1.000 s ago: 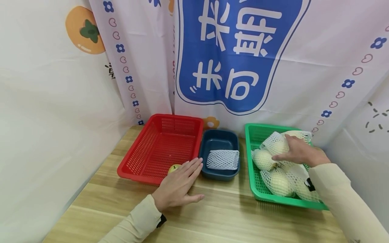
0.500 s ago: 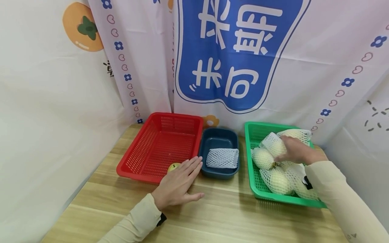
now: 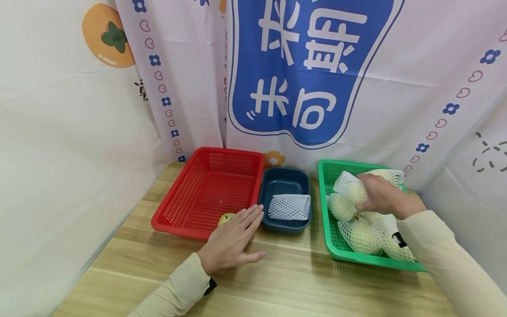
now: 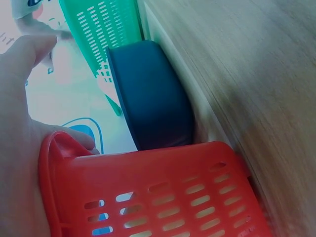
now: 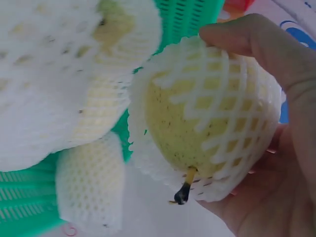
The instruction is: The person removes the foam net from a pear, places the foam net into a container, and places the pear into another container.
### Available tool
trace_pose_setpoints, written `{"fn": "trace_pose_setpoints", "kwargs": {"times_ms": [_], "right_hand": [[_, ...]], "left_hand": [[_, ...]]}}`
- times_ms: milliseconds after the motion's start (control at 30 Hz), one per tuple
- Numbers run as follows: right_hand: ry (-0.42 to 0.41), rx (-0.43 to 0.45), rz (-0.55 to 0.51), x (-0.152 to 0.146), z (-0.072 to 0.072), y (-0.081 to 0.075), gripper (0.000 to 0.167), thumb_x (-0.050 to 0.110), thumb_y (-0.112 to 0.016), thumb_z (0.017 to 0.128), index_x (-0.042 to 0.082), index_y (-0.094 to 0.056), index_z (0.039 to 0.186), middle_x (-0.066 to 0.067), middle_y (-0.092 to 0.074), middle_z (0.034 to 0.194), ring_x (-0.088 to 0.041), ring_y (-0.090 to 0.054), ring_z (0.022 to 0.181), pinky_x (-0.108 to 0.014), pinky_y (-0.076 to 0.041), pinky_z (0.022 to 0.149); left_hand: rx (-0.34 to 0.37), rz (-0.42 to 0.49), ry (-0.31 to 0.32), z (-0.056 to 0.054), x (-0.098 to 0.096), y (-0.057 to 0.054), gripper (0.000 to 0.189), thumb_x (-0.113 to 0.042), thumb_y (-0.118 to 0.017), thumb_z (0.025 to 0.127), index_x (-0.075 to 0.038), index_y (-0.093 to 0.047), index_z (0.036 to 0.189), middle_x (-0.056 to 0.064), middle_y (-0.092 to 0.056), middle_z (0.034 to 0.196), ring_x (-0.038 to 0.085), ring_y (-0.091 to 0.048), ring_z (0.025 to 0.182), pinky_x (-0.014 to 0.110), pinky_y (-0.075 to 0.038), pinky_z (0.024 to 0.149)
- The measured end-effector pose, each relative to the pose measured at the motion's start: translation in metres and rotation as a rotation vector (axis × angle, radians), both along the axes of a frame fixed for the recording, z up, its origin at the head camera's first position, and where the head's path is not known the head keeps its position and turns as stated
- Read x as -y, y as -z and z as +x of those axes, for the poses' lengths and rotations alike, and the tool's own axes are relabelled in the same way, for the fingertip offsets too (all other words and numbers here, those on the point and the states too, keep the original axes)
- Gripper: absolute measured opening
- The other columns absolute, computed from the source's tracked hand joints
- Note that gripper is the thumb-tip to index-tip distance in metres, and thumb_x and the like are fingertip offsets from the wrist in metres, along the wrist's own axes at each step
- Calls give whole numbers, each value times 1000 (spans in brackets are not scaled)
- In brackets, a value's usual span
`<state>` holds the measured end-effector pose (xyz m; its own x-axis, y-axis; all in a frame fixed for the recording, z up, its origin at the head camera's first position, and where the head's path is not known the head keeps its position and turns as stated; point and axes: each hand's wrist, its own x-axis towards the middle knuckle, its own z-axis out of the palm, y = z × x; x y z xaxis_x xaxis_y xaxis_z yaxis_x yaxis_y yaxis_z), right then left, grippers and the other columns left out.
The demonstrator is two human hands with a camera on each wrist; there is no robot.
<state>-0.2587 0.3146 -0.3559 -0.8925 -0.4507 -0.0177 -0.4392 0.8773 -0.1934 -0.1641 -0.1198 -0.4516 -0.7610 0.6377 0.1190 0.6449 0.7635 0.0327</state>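
My right hand (image 3: pixel 382 196) grips a pear (image 5: pixel 197 113) wrapped in a white foam net, thumb on one side and fingers behind it. In the right wrist view its dark stem pokes out of the net's open end. Below it, the green basket (image 3: pixel 330 251) holds several other netted pears (image 3: pixel 362 237). My left hand (image 3: pixel 233 240) lies with straight fingers over the near right corner of the red basket (image 3: pixel 178 231), thumb spread away. Inside that basket, a yellow-green fruit (image 3: pixel 225 218) shows partly behind the left hand.
Between the two baskets stands a dark blue tub (image 3: pixel 287 226) with a white foam net sleeve (image 3: pixel 290 207) in it. All sit on a wooden table (image 3: pixel 277 281), backed by a printed cloth (image 3: pixel 198 88).
My right hand has closed round a netted pear and shifted it slightly left above the green basket. The left hand has stayed in place.
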Motion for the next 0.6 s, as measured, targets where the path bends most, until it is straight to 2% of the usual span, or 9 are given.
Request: {"fn": "trace_pose_setpoints", "kwargs": {"times_ms": [100,233,300,500,600], "right_hand": [[-22,-26,-1,9,6,-9,84,20,-86,80,-16,-46,144,-37,-60,136,-48,-65,114,-60,-55,89],[-35,-22,2,22,17,-23,88,23,-87,80,-15,-44,147,-37,-57,142,-50,-63,120,-62,-54,94],[-45,-16,-3,29,23,-30,89,23,-87,80,-15,-44,148,-35,-59,141,-46,-64,118,-60,-55,94],[-108,-45,-48,52,41,-40,81,19,-87,77,-11,-51,143,-22,-68,126,-27,-66,99,-46,-57,82],[-147,-57,-69,63,51,-39,78,18,-87,76,-9,-53,140,-18,-69,119,-24,-64,96,-42,-56,78]], "left_hand": [[-2,1,2,0,0,0,100,-76,-49,95,-12,-26,168,4,-20,178,24,-21,165,42,-26,132],[-5,-5,1,0,0,1,99,-76,-49,95,-13,-26,168,3,-18,179,23,-20,165,42,-26,132],[-7,-7,1,0,0,1,100,-76,-49,95,-13,-26,168,2,-17,179,23,-20,165,41,-27,132],[-21,-4,8,0,0,1,99,-76,-49,95,-12,-27,168,4,-20,178,24,-21,165,42,-27,132],[-23,-3,8,-1,0,1,99,-76,-49,95,-12,-27,168,3,-19,178,24,-21,165,42,-27,132]]}}
